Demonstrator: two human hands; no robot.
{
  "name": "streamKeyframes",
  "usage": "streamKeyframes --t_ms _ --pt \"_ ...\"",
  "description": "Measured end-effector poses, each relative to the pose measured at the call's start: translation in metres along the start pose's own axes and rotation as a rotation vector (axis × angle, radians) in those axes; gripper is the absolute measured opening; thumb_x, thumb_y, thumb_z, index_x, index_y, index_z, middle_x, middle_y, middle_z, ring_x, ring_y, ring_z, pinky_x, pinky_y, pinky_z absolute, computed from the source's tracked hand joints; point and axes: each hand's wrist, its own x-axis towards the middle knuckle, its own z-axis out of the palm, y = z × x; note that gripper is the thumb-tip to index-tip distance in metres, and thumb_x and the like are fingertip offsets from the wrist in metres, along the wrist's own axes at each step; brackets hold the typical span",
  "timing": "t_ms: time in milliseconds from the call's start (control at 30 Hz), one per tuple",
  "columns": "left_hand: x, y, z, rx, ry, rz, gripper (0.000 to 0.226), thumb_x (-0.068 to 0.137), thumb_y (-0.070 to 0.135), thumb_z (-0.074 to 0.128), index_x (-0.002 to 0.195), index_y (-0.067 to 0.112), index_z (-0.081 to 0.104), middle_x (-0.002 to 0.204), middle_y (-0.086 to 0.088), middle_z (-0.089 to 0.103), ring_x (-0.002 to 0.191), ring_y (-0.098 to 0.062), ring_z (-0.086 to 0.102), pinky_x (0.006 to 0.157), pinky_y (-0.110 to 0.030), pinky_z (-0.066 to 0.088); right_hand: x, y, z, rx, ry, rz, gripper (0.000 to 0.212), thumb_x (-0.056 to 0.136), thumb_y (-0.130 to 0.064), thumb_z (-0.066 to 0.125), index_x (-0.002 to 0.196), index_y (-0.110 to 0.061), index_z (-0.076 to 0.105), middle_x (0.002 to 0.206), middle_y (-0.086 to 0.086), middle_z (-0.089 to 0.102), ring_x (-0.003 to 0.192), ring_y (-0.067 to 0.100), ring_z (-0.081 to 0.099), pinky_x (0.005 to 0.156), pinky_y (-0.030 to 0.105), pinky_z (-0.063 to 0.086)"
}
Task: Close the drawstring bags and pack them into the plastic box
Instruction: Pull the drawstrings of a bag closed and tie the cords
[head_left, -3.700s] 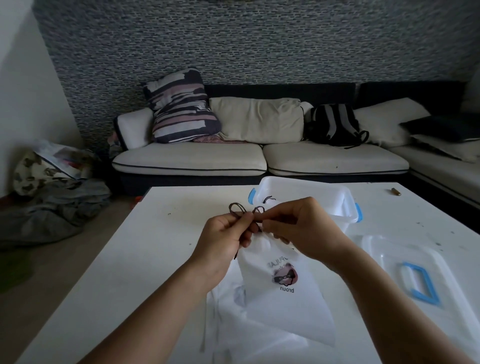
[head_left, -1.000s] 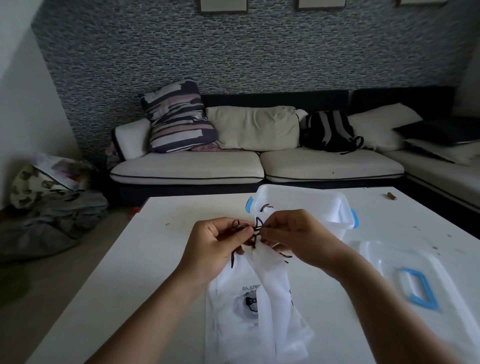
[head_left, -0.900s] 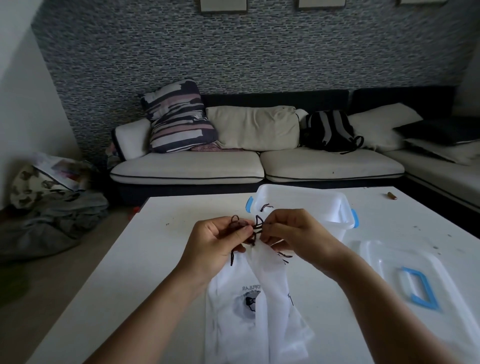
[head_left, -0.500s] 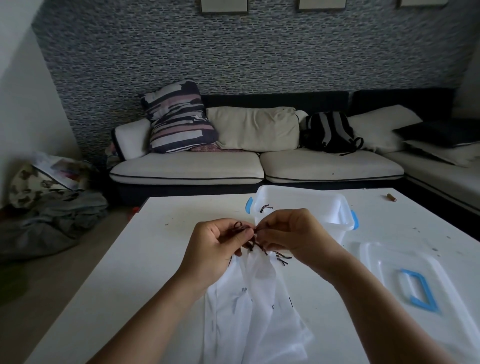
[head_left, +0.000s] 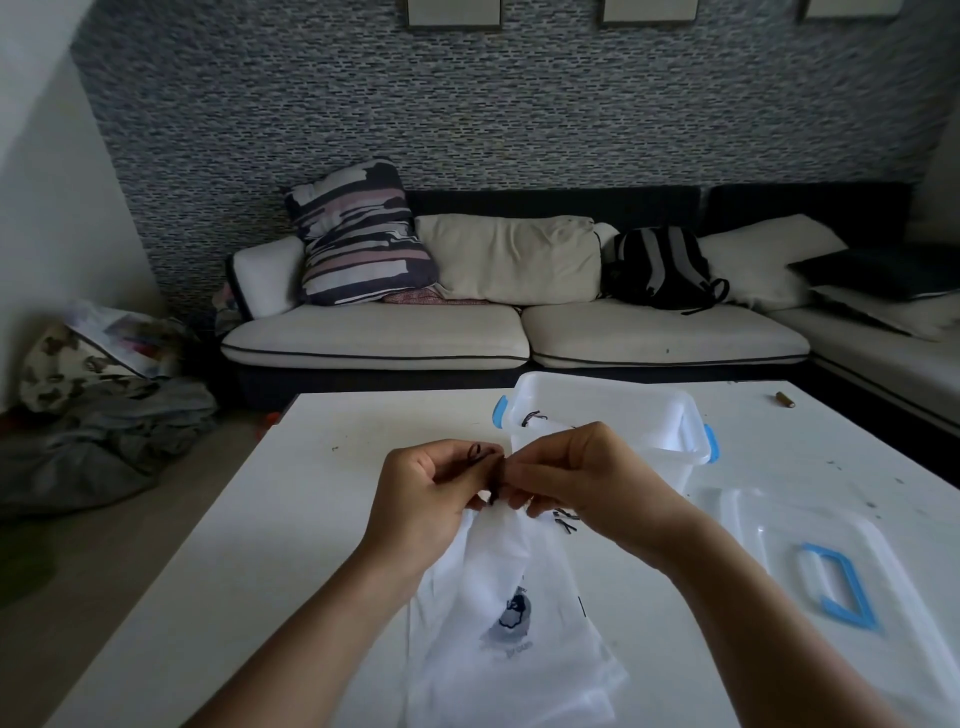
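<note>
A white drawstring bag (head_left: 511, 597) with a dark printed logo hangs from both hands over the white table (head_left: 291, 519). My left hand (head_left: 426, 499) pinches the dark cord (head_left: 475, 451) at the bag's mouth. My right hand (head_left: 582, 478) pinches the same cord from the right, fingertips nearly touching the left. More white bags (head_left: 452, 680) lie flat beneath. The clear plastic box (head_left: 670, 421) with blue latches stands open just behind my hands; another bag's cord (head_left: 532, 417) shows inside it.
The box's clear lid (head_left: 810, 582) with a blue handle lies on the table at the right. A small brown object (head_left: 784, 400) sits near the far right edge. A sofa (head_left: 509, 332) runs behind the table; clothes lie piled on the floor at left.
My hands have drawn closer together at the bag's mouth and the cord loops have shrunk. The bag's neck is more gathered and its logo now faces me.
</note>
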Motion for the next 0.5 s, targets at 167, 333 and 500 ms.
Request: streamKeyframes --t_ms 167,333,500 --pt "-0.003 0.005 0.002 -0.03 -0.003 -0.006 0.01 0.087 0.002 0.071 0.085 0.009 0.078 0.07 -0.003 0.074 0.054 -0.008 0.061 0.056 -0.021 0.049 0.001 0.001 0.004 0.082 0.063 0.053 0.008 0.087 -0.008 0.074 0.087 -0.001 0.079 0.071 0.013 0.071 0.063 0.013 0.061 0.061 0.02 0.05" --pt "-0.004 0.01 0.005 -0.128 -0.002 -0.031 0.012 0.087 -0.001 0.069 0.085 0.007 0.077 0.068 -0.003 0.073 0.052 -0.006 0.062 0.053 -0.017 0.049 0.003 0.003 0.009 0.09 0.166 0.103 0.014 0.075 -0.01 0.085 0.078 -0.004 0.072 0.065 0.008 0.066 0.055 0.014 0.053 0.054 0.024 0.043" --pt "-0.006 0.011 0.005 -0.142 0.002 0.005 0.015 0.085 0.0 0.07 0.085 0.012 0.078 0.071 -0.002 0.075 0.057 -0.008 0.067 0.055 -0.016 0.052 0.001 0.0 0.006 -0.034 0.118 0.048 0.011 0.085 -0.009 0.077 0.09 0.0 0.077 0.047 -0.012 0.059 0.038 0.0 0.047 0.045 0.007 0.034"
